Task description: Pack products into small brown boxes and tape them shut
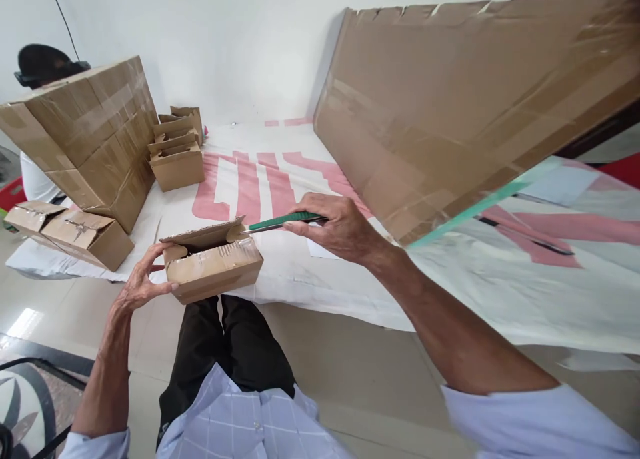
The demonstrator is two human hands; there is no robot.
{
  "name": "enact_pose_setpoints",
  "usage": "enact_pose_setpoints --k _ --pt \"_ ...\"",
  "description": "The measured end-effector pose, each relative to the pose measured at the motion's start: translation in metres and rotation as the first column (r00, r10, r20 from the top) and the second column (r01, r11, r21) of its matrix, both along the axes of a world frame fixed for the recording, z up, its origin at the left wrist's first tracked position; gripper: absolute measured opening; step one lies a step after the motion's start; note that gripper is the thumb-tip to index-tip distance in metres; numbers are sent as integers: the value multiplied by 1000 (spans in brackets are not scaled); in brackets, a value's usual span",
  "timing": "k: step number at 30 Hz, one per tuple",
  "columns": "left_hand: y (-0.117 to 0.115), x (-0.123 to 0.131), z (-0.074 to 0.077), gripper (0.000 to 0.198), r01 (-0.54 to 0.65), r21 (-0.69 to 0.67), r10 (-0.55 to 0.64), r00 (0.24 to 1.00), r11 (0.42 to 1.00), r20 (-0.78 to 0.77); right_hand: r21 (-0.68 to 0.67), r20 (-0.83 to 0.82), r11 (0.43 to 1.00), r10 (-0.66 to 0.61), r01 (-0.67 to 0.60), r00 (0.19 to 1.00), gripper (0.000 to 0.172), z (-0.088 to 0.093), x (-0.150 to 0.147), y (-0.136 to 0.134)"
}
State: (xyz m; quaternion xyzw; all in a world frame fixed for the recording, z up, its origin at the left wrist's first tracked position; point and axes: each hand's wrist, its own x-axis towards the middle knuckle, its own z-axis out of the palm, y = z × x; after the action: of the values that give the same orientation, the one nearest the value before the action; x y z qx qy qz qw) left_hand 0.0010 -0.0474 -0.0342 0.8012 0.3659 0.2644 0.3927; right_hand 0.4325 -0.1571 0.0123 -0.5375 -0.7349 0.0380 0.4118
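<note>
A small brown cardboard box (215,272) rests at the front edge of the cloth-covered table, tilted slightly, its lid flap raised and the opening dark inside. My left hand (145,279) grips the box's left end, thumb on the front side and fingers around the corner. In my right hand (335,225) is a slim green box cutter (285,221), closed in the fingers and pointing left. Its tip is at the box's upper right corner; whether it touches the cardboard I cannot tell.
Several small opened boxes (177,167) stand behind on the white-and-red cloth (320,272). Closed small boxes (75,232) lie at the left edge beside a stack of taped cartons (100,132). A large cardboard sheet (450,112) leans at right above a glass pane (500,265). Another person's dark cap (43,64) shows behind the cartons.
</note>
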Motion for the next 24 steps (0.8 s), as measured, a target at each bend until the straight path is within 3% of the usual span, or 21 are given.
enact_pose_setpoints --k 3,5,8,11,14,15,17,21,24 --pt "2 0 0 96 -13 0 13 1000 1000 -23 65 -39 997 -35 37 999 21 -7 -5 8" --pt "3 0 -1 103 -12 -6 12 999 1000 -31 109 -70 982 -147 154 987 25 -30 -7 10" --pt "7 0 -4 113 -3 -28 3 1000 1000 -20 101 -42 941 -320 323 947 37 -88 -11 5" --pt "10 1 -6 120 -3 -43 3 1000 999 -4 16 52 912 -409 409 911 43 -154 -17 -6" --pt "9 2 -6 124 -5 -46 5 1000 999 4 -31 106 918 -390 396 915 41 -191 -20 -14" --pt "9 2 -6 124 -6 -49 6 1000 999 6 -23 102 927 -371 375 923 39 -193 -21 -15" --pt "8 2 -6 126 -10 -53 10 1000 999 7 30 58 943 -333 332 941 38 -180 -25 -12" --pt "7 4 -6 129 -24 -55 24 1000 998 7 112 46 984 -148 142 988 38 -113 -50 8" --pt "6 5 -5 131 -24 -59 24 1000 998 1 -11 232 992 123 -124 965 41 -63 -76 28"
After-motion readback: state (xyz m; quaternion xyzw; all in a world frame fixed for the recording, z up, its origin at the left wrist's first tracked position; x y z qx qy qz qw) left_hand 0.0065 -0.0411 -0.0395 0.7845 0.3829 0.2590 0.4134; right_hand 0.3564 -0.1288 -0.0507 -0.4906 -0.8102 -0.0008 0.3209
